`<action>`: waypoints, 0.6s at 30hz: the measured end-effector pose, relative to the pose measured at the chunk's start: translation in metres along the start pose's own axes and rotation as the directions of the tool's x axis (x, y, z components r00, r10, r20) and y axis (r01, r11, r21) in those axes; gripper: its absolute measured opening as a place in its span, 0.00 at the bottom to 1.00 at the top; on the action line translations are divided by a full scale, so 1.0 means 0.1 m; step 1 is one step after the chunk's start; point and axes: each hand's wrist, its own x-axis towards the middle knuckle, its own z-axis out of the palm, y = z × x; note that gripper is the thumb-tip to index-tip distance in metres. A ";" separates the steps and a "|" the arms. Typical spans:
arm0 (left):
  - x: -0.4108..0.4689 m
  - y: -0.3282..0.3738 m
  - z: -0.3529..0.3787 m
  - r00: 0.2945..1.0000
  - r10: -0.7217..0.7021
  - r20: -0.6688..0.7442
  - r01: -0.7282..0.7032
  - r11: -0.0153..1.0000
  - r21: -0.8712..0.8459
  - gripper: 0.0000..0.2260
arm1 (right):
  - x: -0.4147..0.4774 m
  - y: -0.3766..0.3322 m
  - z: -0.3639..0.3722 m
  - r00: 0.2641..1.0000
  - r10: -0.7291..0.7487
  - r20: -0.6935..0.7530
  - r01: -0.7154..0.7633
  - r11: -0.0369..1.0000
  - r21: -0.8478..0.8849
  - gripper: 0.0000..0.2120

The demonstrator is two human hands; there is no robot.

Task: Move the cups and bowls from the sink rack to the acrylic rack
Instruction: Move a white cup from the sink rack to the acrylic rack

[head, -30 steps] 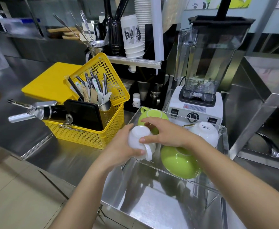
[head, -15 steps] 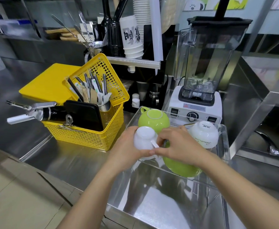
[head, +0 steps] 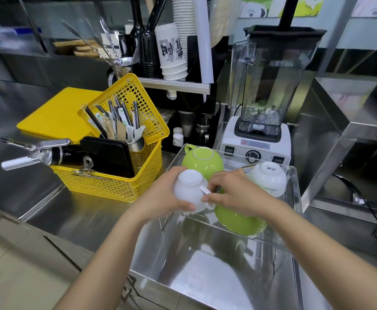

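Cup [head: 189,189], inverted, glazed, slick, breakable: our left hand [head: 163,198] wraps its body, right hand [head: 234,193] fingers pinch the handle [head: 205,190].

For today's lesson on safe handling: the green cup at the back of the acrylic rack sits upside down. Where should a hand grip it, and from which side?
Grip the green cup from above, fingers spread over its rounded wall just below the upturned foot ring. It sits mouth-down, so the rim is out of reach. Its handle points back-left, away from the person, awkward to hook. The white cup crowds its front.
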 end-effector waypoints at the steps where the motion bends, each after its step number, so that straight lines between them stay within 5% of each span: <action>1: 0.00 -0.02 0.01 1.000 0.008 -0.026 -0.007 1.000 0.023 0.36 | 0.02 0.00 -0.01 1.000 0.000 0.009 0.000 1.000 -0.011 0.14; 5: -0.01 -0.09 0.09 0.991 0.011 -0.136 0.001 0.996 0.084 0.39 | 0.09 0.02 -0.02 1.000 0.008 0.003 -0.008 0.999 -0.047 0.13; 18: -0.09 -0.12 -0.05 0.996 -0.015 -0.083 0.014 1.000 -0.015 0.33 | 0.10 0.05 0.00 0.996 0.062 -0.061 -0.062 0.998 0.003 0.11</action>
